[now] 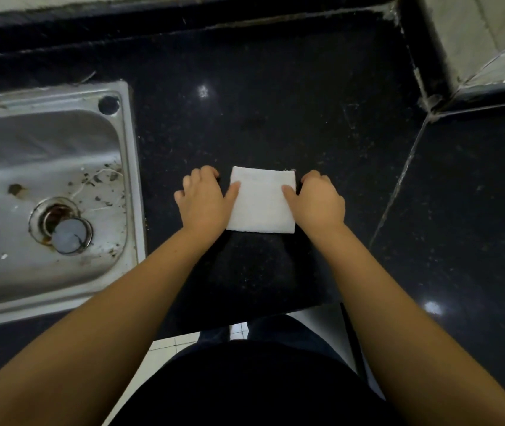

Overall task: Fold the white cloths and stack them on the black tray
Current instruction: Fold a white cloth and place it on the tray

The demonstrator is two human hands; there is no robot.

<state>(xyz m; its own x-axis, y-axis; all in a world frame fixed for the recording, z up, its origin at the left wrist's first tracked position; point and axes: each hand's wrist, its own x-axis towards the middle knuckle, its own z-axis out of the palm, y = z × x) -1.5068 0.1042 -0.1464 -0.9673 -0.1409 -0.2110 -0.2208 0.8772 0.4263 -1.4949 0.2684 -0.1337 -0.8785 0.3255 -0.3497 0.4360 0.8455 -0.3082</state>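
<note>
A shiny metal sink [45, 192] sits on the left. It has brown spots and bits of dirt in it, and a round drain [63, 229] with a grey plug near the middle. The sink is set in a black speckled counter [276, 103]. At the far right corner there are pale wall tiles [475, 32]. A thin grey line [399, 186] runs across the counter on the right. Nothing lies between the hands and the cloth.

The white cloth [262, 201] is folded into a small square. It lies flat in the middle, on a dark patch near the counter's near edge. I cannot tell if that patch is the black tray.

The left hand [205, 201] is at the cloth's left side. Its thumb lies on the cloth and its fingers curl down on the counter just beside it. The right hand [317, 201] is at the right side in the same way, thumb on the cloth, fingers curled at the edge. The hands are apart, with the cloth between them.

I can see no words or labels.
</note>
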